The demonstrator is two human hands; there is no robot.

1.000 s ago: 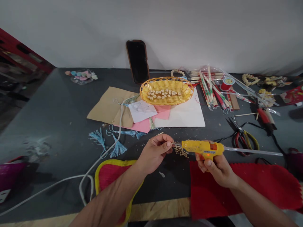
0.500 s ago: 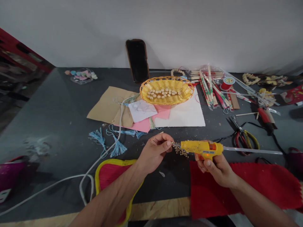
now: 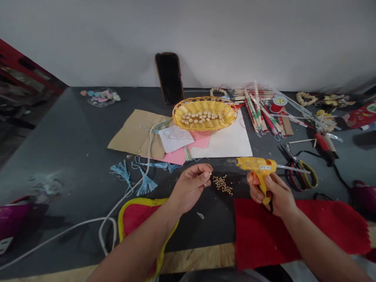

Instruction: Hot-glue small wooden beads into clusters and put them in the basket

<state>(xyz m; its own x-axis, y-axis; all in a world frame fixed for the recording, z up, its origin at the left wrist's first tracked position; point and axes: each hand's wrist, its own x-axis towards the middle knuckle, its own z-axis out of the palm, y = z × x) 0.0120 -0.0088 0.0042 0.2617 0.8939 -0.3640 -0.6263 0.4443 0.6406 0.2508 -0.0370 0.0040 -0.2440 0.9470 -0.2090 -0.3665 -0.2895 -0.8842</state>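
Note:
Between thumb and fingertips, my left hand [image 3: 192, 184] pinches a tiny pale bead [image 3: 210, 173], mostly hidden by the fingers. My right hand [image 3: 274, 192] is wrapped round the handle of a yellow glue gun [image 3: 255, 166], whose nozzle points left, apart from the left hand. A clear glue stick [image 3: 293, 169] sticks out of the gun's back, and a small orange light glows on its side. Small brown beads [image 3: 223, 185] lie in a loose pile between my hands. Beyond them, a yellow woven basket [image 3: 205, 125] holds several small pale bead clusters [image 3: 202, 116].
Scissors [image 3: 296, 166] lie right of the gun, close to the glue stick. A red cloth [image 3: 264, 235] lies under my right forearm. Blue tassels [image 3: 147, 183] and a white cable [image 3: 129, 192] are at left. A phone [image 3: 169, 78] leans on the wall.
My right hand has drawn the glue gun back to the right and slightly up, away from my left hand. The bead pile shows more fully. My left hand stays almost in place.

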